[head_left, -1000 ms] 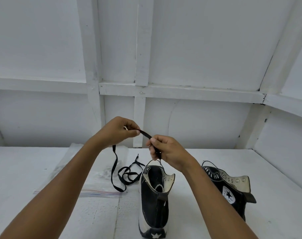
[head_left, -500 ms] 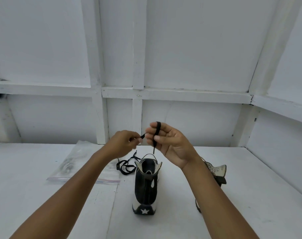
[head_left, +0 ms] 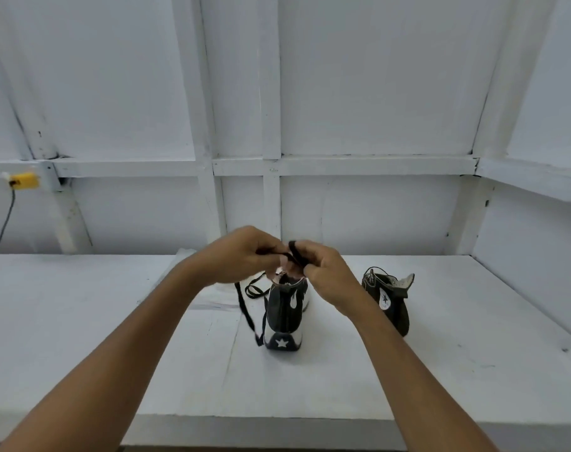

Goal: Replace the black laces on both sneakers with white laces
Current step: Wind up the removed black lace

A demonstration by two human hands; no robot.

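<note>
Two hands, raised together. Left hand [head_left: 241,256] has its fingers curled, pinching the black lace [head_left: 245,305]. Right hand [head_left: 323,275] has its fingers curled too, with a loop of the same lace wrapped over them. One loose black lace: it drops below and left of the fingers and trails in loops on the table [head_left: 440,353]. Two sneakers. The nearer sneaker [head_left: 285,318] is upright right under the fingers, heel star toward the camera. The second sneaker [head_left: 391,298] is right of the fingers, apart, with a thin dark lace loop at its top. One yellow block [head_left: 23,181] and one cable [head_left: 0,230], far left of the fingers.
</note>
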